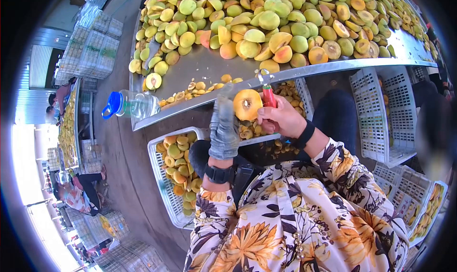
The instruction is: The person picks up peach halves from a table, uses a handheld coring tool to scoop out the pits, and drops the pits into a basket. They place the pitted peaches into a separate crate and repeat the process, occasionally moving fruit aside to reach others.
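Observation:
My left hand [223, 124], in a grey work glove and partly smeared by motion, is at a halved yellow peach [247, 104]. Its cut face is turned up toward me, with a pit or pit hollow in the middle. The grip of the gloved fingers is mostly hidden by blur. Bare fingers of my right hand [284, 120] are wrapped round the red handle of a pitting tool [269, 97], whose metal end points away from me. The right fingertips reach the peach's edge. Both hands are over the near edge of a metal worktable [200, 65].
Many peach halves [266, 20] are heaped on the table. A blue-capped water bottle [133, 104] stands at its left corner. Below are a crate of peach halves [178, 215] and a container of small pieces [297, 93]. White crates [385, 110] stand right; people [78, 191] work far left.

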The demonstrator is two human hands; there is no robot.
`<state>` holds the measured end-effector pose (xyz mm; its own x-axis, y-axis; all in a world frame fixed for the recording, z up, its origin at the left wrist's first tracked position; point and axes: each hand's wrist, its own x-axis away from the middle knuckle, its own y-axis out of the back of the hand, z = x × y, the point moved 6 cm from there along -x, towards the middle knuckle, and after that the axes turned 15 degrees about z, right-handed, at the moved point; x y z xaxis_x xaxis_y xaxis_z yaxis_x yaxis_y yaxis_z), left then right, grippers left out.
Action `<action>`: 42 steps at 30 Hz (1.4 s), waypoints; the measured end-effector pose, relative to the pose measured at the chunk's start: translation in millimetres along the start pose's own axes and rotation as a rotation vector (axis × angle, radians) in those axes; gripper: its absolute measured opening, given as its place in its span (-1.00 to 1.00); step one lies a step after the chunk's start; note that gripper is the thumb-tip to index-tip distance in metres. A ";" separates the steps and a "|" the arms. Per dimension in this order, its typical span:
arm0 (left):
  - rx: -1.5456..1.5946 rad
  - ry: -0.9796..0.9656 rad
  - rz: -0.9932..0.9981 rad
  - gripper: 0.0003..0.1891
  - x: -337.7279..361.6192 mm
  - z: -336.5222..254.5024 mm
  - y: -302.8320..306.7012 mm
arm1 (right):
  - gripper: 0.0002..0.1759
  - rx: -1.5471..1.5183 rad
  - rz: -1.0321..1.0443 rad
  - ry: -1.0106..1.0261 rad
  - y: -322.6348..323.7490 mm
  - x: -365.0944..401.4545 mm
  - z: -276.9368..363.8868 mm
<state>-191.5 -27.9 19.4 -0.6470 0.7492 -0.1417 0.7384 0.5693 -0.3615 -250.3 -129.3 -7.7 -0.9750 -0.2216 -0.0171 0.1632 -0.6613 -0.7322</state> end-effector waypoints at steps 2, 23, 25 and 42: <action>0.474 0.214 -0.127 -0.44 7.1 29.6 8.9 | -0.69 -0.006 0.033 -0.087 -7.9 -0.1 -9.2; 0.181 -0.042 -0.471 -0.65 23.1 53.9 43.3 | -0.69 1.345 -0.216 -0.110 -14.7 30.6 -28.1; 0.059 -0.050 -0.442 -0.67 20.8 52.8 37.9 | -0.73 1.334 -0.231 -0.114 -14.0 31.2 -30.0; 0.131 0.745 0.055 -0.40 8.7 60.6 51.9 | -0.80 1.492 -0.006 -0.205 -12.7 25.4 -52.0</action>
<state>-170.3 -12.4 -56.5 -0.2764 0.8324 0.4804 0.7073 0.5146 -0.4847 -285.0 -89.3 -34.3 -0.9595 -0.2263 0.1680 0.2814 -0.7359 0.6158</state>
